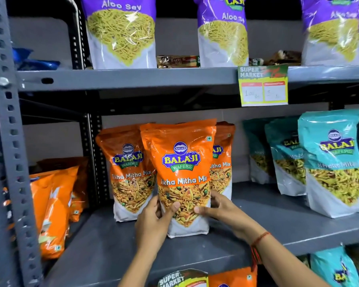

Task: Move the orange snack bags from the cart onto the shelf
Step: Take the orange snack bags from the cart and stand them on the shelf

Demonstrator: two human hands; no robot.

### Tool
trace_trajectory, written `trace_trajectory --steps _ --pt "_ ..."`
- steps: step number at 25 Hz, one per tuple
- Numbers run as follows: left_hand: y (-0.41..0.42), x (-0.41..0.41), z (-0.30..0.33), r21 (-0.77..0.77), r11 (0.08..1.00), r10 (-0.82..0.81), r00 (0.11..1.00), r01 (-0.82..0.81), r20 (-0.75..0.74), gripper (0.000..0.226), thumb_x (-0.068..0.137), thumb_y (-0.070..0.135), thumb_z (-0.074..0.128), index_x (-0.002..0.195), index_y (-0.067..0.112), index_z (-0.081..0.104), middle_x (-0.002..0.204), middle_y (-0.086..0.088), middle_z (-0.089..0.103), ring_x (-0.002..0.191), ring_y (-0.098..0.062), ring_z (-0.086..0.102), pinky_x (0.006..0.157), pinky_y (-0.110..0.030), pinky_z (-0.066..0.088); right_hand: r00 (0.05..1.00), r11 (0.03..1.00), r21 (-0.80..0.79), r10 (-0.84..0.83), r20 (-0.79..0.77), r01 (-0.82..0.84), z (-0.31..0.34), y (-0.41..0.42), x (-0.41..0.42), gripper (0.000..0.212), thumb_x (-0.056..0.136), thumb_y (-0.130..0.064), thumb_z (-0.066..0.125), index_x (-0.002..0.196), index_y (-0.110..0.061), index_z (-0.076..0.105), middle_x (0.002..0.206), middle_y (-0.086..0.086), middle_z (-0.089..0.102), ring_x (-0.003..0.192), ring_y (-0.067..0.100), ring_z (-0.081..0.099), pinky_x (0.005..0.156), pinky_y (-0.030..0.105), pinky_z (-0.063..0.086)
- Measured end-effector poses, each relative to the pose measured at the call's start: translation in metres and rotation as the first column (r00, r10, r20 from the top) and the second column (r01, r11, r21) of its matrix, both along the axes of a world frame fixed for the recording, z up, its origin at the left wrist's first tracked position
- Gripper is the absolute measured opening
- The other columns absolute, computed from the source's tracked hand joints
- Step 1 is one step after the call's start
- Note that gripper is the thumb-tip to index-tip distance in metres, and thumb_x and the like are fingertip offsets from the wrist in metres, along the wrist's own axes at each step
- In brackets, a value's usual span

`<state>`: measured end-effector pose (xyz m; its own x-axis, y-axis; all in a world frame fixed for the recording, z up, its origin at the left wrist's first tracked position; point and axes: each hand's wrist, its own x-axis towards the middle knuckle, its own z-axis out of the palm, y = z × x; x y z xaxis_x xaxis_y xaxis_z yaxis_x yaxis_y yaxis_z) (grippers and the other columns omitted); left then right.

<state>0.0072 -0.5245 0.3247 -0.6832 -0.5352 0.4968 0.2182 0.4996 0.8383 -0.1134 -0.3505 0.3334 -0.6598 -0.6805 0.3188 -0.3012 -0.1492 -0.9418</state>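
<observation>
An orange Tikha Mitha Mix snack bag (181, 172) stands upright on the grey middle shelf (257, 220), held at its lower part from both sides. My left hand (153, 222) grips its left lower edge, thumb on the front. On the opposite side, my right hand (218, 208) holds the lower right edge, thumb across the front. Two more orange bags stand behind it, one to the left (129, 170) and one to the right (223, 162), partly hidden. The cart is out of view.
Teal snack bags (332, 162) stand on the same shelf to the right. Purple Aloo Sev bags (120, 32) fill the shelf above, with a price tag (263, 85) on its edge. Other orange bags (54, 208) lean in the left bay behind a grey upright (10, 141).
</observation>
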Motion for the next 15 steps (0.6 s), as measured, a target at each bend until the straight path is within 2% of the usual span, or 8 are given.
trace_trajectory --steps 2,4,6,8,9,11,15 --pt "0.001 0.0 0.0 0.018 1.0 -0.017 1.0 0.017 -0.009 0.047 0.056 0.082 0.061 0.098 0.062 0.054 0.113 0.01 0.073 0.103 -0.013 0.069 0.091 -0.046 0.055 1.0 1.0 -0.005 -0.002 0.022 0.002 -0.003 -0.001 -0.001 0.051 0.079 -0.021 0.083 0.124 -0.022 0.06 0.12 -0.004 0.074 0.111 0.009 0.069 0.08 0.016 0.056" --pt "0.005 0.004 0.002 0.054 0.996 -0.072 0.997 0.073 -0.03 0.053 0.06 0.073 0.069 0.108 0.055 0.056 0.119 0.007 0.071 0.109 -0.013 0.066 0.097 -0.045 0.052 1.0 1.0 0.001 -0.017 0.022 0.017 -0.003 0.0 0.001 0.055 0.075 -0.028 0.085 0.125 -0.027 0.061 0.121 -0.004 0.073 0.112 0.01 0.068 0.081 0.017 0.056" --pt "0.008 0.011 0.006 0.107 0.989 -0.09 0.991 0.1 -0.097 0.067 0.064 0.056 0.078 0.124 0.039 0.055 0.13 0.003 0.065 0.116 -0.01 0.061 0.101 -0.035 0.049 0.998 0.998 -0.004 -0.06 -0.001 0.06 -0.001 0.002 0.005 0.066 0.071 -0.036 0.087 0.13 -0.035 0.057 0.128 -0.005 0.069 0.116 0.011 0.065 0.089 0.022 0.055" --pt "0.013 0.019 0.013 0.145 0.985 -0.067 0.979 0.096 -0.194 0.08 0.063 0.044 0.079 0.136 0.026 0.05 0.139 0.004 0.056 0.122 -0.008 0.056 0.097 -0.021 0.044 0.989 0.988 -0.051 -0.149 -0.02 0.148 0.004 0.01 0.011 0.082 0.068 -0.042 0.087 0.14 -0.038 0.047 0.136 -0.007 0.06 0.125 0.012 0.057 0.1 0.028 0.049" --pt "0.016 0.022 0.019 0.147 0.983 -0.067 0.965 0.106 -0.252 0.082 0.064 0.042 0.079 0.138 0.025 0.048 0.138 0.007 0.054 0.123 -0.006 0.054 0.095 -0.017 0.042 0.981 0.979 -0.084 -0.19 -0.04 0.187 0.009 0.014 0.015 0.085 0.069 -0.043 0.086 0.142 -0.04 0.045 0.136 -0.01 0.057 0.128 0.012 0.054 0.1 0.027 0.047" --pt "0.031 0.026 0.033 0.129 0.976 -0.121 0.933 0.173 -0.339 0.078 0.066 0.04 0.079 0.137 0.025 0.049 0.136 0.008 0.055 0.122 -0.002 0.054 0.094 -0.015 0.043 0.959 0.949 -0.169 -0.279 -0.056 0.266 0.016 0.026 0.029 0.08 0.072 -0.041 0.084 0.141 -0.042 0.045 0.135 -0.013 0.057 0.128 0.008 0.054 0.094 0.02 0.047" --pt "0.088 0.019 0.058 0.098 0.924 -0.296 0.853 0.37 -0.431 0.067 0.073 0.029 0.076 0.134 0.017 0.052 0.135 0.0 0.058 0.12 -0.004 0.057 0.094 -0.011 0.048 0.875 0.828 -0.354 -0.481 -0.05 0.434 0.03 0.065 0.066 0.067 0.081 -0.032 0.079 0.141 -0.03 0.048 0.136 -0.005 0.059 0.122 -0.001 0.057 0.084 0.011 0.052"
